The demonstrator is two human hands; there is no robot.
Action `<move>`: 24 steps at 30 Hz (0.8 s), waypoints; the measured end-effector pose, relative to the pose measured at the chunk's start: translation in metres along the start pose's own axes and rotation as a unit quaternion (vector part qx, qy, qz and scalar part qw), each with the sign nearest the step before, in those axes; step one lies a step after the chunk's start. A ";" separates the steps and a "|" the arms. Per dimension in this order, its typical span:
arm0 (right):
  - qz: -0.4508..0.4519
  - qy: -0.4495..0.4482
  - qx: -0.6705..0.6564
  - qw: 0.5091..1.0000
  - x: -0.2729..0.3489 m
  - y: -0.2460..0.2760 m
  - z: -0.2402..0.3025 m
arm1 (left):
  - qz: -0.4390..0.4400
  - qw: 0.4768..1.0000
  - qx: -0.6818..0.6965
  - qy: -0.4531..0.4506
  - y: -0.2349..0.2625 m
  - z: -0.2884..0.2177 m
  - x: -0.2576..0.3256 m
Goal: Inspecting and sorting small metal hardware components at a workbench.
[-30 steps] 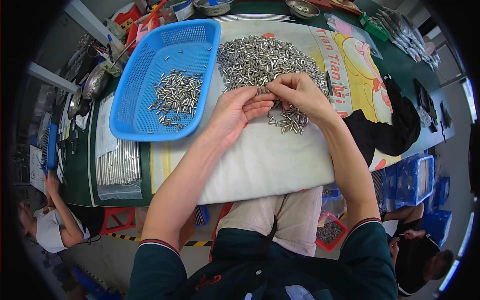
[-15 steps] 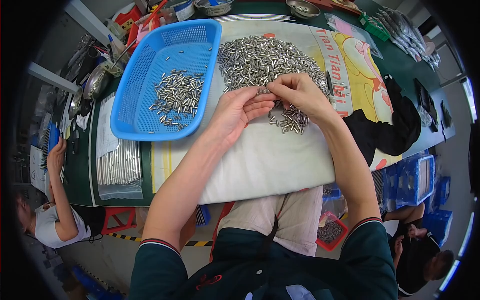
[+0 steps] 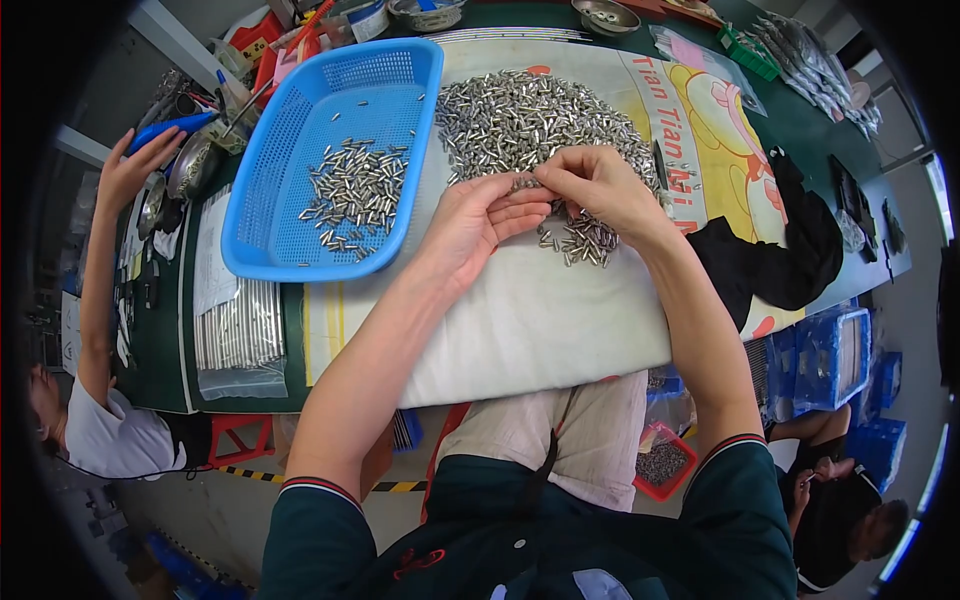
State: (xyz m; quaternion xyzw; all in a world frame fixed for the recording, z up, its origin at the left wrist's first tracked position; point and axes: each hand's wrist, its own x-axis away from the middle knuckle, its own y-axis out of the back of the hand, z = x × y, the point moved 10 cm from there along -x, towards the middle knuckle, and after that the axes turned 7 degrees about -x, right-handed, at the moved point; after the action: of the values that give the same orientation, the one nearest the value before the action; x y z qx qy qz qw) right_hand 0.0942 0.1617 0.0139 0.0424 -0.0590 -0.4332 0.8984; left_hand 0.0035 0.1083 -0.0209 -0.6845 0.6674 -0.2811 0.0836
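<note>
Pins (image 3: 530, 120), small silver metal ones, lie heaped on the white cloth (image 3: 520, 320) over the worktop (image 3: 800, 110), just far of both hands, with a smaller cluster (image 3: 585, 240) right under the right hand (image 3: 600, 185). The blue basket (image 3: 330, 160) sits to the left, nearer the left hand (image 3: 475, 220), holding a loose scatter of pins. Both hands meet fingertip to fingertip, pinched on a few pins (image 3: 527, 183) between them; their long axis is too small to tell.

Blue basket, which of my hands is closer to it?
Left. Your left hand sits just right of the blue basket, close to its right rim. Your right hand is farther right, beyond the left hand, over the metal pins.
</note>
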 end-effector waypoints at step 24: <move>-0.003 0.002 0.010 1.000 -0.001 0.002 0.001 | 0.014 1.000 -0.003 0.002 -0.002 0.000 -0.001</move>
State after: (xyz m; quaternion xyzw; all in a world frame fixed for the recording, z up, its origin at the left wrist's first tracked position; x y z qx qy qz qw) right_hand 0.0950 0.1630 0.0148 0.0522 -0.0610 -0.4353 0.8967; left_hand 0.0050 0.1089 -0.0205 -0.6751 0.6778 -0.2789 0.0840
